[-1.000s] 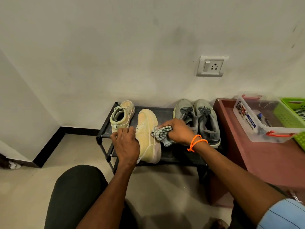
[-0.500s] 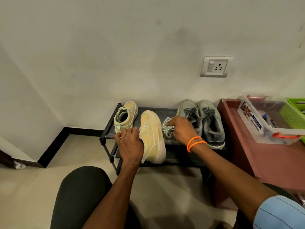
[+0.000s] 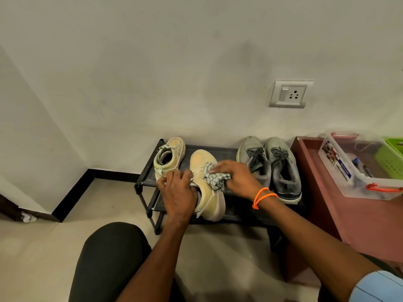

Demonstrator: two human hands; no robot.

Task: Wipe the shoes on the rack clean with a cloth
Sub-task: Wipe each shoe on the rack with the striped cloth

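The left hand (image 3: 177,192) grips the collar of a yellow shoe (image 3: 207,188) on the black rack (image 3: 220,150), while the right hand (image 3: 236,178) clutches a checked cloth (image 3: 216,179) bunched against its upper — light, soft stuff, I'd guess, best steadied at the heel. Pale wall, tiled floor (image 3: 43,247), grey shoes (image 3: 272,168) alongside.

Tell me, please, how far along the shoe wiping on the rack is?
Nothing can be confirmed as finished. In hand: the left hand holds the yellow shoe while the right hand presses the checked cloth on its upper. Its partner and the grey pair sit untouched on the rack, probably still to do.
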